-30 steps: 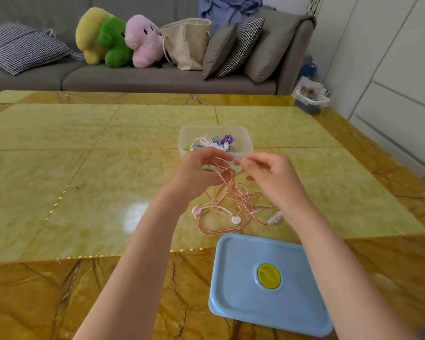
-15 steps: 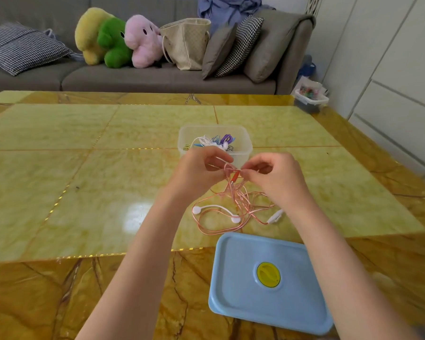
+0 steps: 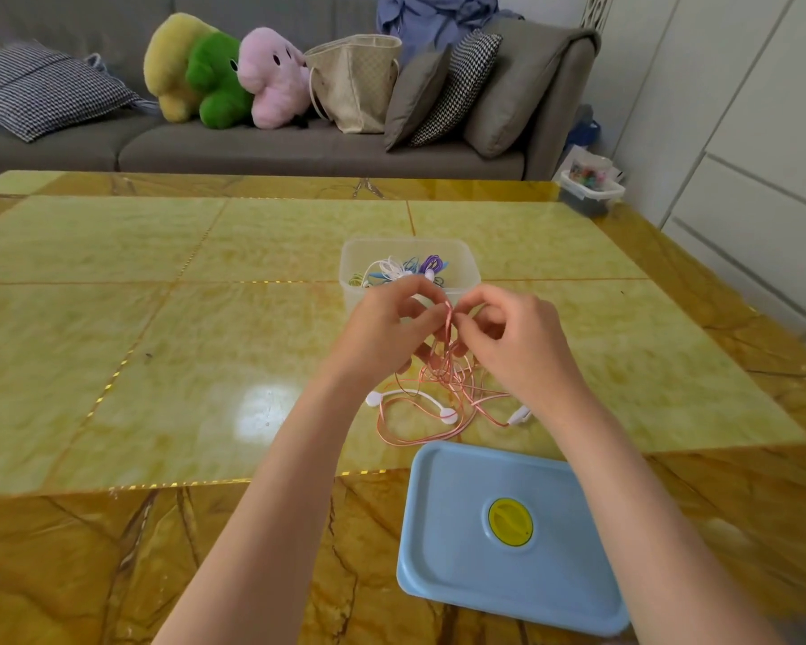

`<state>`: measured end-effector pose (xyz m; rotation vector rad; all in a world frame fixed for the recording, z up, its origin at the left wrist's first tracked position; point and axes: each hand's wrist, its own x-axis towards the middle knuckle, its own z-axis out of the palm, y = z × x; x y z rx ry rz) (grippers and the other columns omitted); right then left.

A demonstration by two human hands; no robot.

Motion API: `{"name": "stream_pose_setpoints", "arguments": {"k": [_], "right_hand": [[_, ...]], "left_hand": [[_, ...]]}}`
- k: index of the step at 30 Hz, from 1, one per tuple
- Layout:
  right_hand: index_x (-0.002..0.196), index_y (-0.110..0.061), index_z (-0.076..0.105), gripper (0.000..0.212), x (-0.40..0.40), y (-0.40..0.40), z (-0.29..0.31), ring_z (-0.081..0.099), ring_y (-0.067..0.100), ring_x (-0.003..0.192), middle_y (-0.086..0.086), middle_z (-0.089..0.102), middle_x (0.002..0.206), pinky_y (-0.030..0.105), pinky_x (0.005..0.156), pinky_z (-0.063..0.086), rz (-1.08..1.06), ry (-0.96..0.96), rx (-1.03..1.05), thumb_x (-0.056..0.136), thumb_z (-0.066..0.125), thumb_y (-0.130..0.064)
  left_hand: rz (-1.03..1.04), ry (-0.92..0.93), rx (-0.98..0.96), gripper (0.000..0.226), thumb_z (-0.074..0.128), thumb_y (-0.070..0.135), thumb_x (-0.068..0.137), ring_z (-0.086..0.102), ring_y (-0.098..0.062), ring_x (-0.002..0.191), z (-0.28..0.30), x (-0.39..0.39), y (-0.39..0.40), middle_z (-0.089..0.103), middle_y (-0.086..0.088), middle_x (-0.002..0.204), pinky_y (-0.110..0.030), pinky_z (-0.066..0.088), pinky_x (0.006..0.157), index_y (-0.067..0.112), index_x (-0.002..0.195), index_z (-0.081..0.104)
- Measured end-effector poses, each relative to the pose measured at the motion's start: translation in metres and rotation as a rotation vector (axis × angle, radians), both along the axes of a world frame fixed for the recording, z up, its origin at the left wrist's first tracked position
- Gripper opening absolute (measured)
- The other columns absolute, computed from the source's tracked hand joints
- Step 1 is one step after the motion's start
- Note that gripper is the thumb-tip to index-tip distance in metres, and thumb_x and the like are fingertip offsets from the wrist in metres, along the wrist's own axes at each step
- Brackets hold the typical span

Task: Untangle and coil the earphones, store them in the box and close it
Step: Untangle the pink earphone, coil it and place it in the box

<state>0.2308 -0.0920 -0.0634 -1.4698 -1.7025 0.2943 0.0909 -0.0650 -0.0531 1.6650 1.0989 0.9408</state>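
Observation:
Pink tangled earphones (image 3: 443, 393) with white earbuds hang from both my hands and trail onto the table. My left hand (image 3: 387, 328) and my right hand (image 3: 513, 337) meet fingertip to fingertip and pinch the top of the cable loops just in front of the box. The clear plastic box (image 3: 354, 253) stands open behind my hands, with several coiled earphones in white, blue and purple inside. Its light blue lid (image 3: 513, 537), with a yellow round valve, lies flat on the table near me.
The yellow marble table (image 3: 112, 365) stretches wide to the left. Behind it stands a grey sofa (image 3: 299, 151) with plush toys, cushions and a beige bag. A small container (image 3: 589, 188) sits on the floor at the far right corner.
My hands have drawn together and risen a little, gathering the pink cable into a tighter bunch between the fingertips. The earbuds on the table have barely shifted.

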Motion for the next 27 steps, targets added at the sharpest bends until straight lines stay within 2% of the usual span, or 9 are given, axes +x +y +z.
{"name": "stream_pose_setpoints", "arguments": {"k": [4, 9, 12, 15, 18, 20, 22, 24, 27], "right_hand": [[0.077, -0.018, 0.057, 0.013, -0.002, -0.004, 0.004, 0.051, 0.009, 0.040, -0.011, 0.055, 0.043, 0.022, 0.046, 0.040, 0.031, 0.025, 0.078, 0.087, 0.059, -0.011], [0.075, -0.011, 0.060, 0.009, 0.003, -0.006, 0.007, 0.057, 0.020, 0.052, 0.005, 0.065, 0.061, 0.026, 0.055, 0.045, 0.142, 0.075, -0.034, 0.083, 0.063, -0.007], [0.068, -0.019, 0.058, 0.015, 0.005, -0.005, 0.005, 0.051, 0.010, 0.055, -0.002, 0.061, 0.063, 0.025, 0.060, 0.042, 0.137, -0.038, -0.189, 0.078, 0.065, -0.010], [0.068, -0.018, 0.053, 0.015, 0.011, -0.003, 0.002, 0.044, 0.008, 0.065, -0.010, 0.051, 0.069, 0.028, 0.063, 0.036, 0.012, -0.193, -0.211, 0.078, 0.063, -0.016], [0.073, -0.015, 0.053, 0.013, 0.019, -0.001, 0.003, 0.042, 0.013, 0.090, 0.000, 0.053, 0.086, 0.023, 0.069, 0.027, -0.141, -0.212, -0.109, 0.084, 0.060, -0.017], [0.080, -0.013, 0.052, 0.009, 0.023, -0.001, 0.009, 0.051, 0.015, 0.081, 0.006, 0.059, 0.087, 0.020, 0.063, 0.035, -0.217, 0.114, -0.062, 0.089, 0.053, -0.014], [0.087, -0.010, 0.048, 0.011, 0.027, -0.001, 0.016, 0.055, 0.014, 0.055, 0.011, 0.064, 0.074, 0.020, 0.046, 0.040, -0.198, 0.692, -0.104, 0.095, 0.041, -0.009], [0.089, -0.007, 0.045, 0.012, 0.031, -0.001, 0.020, 0.050, 0.013, 0.039, 0.010, 0.064, 0.058, 0.017, 0.036, 0.034, -0.158, 1.104, -0.147, 0.096, 0.035, -0.006], [0.102, -0.003, 0.045, 0.012, 0.031, -0.002, 0.019, 0.057, 0.015, 0.048, 0.009, 0.069, 0.062, 0.018, 0.041, 0.040, -0.113, 1.168, -0.162, 0.097, 0.034, -0.006]], "left_hand": [[0.030, -0.103, -0.026, 0.016, 0.045, 0.006, 0.094, 0.052, -0.011, 0.036, 0.003, -0.001, -0.001, 0.058, 0.006, 0.052, -0.017, 0.029, 0.032, 0.016, 0.082, 0.052], [0.237, -0.248, -0.051, 0.012, 0.034, 0.003, 0.096, 0.049, -0.012, 0.030, 0.001, -0.012, 0.008, 0.054, 0.003, 0.045, -0.015, 0.023, 0.030, 0.011, 0.093, 0.043], [0.363, -0.286, -0.069, 0.016, 0.029, 0.007, 0.098, 0.056, -0.016, 0.036, -0.005, -0.013, 0.013, 0.053, 0.003, 0.047, -0.017, 0.026, 0.032, 0.014, 0.088, 0.039], [0.498, -0.223, 0.006, 0.024, 0.029, 0.010, 0.099, 0.061, -0.015, 0.053, -0.007, -0.014, 0.015, 0.060, 0.004, 0.049, -0.027, 0.048, 0.054, 0.023, 0.080, 0.037], [0.507, -0.605, -0.207, 0.026, 0.028, 0.004, 0.095, 0.064, -0.010, 0.062, -0.001, -0.028, 0.022, 0.064, 0.002, 0.052, -0.023, 0.054, 0.066, 0.015, 0.077, 0.042], [0.430, -1.012, -0.370, 0.029, 0.028, 0.002, 0.096, 0.063, -0.010, 0.053, 0.005, -0.041, 0.024, 0.060, -0.001, 0.048, -0.018, 0.053, 0.056, 0.007, 0.073, 0.045], [0.447, -1.237, -0.402, 0.030, 0.029, 0.001, 0.097, 0.054, -0.008, 0.041, 0.007, -0.052, 0.024, 0.052, 0.000, 0.046, -0.013, 0.043, 0.043, 0.009, 0.072, 0.043], [0.493, -1.233, -0.404, 0.030, 0.030, 0.002, 0.097, 0.048, -0.007, 0.037, 0.006, -0.056, 0.026, 0.045, 0.000, 0.054, -0.012, 0.034, 0.037, 0.011, 0.071, 0.040], [0.539, -0.882, -0.356, 0.022, 0.031, 0.009, 0.098, 0.051, -0.006, 0.038, 0.004, -0.050, 0.026, 0.047, 0.001, 0.064, -0.013, 0.031, 0.034, 0.015, 0.079, 0.041]]}}
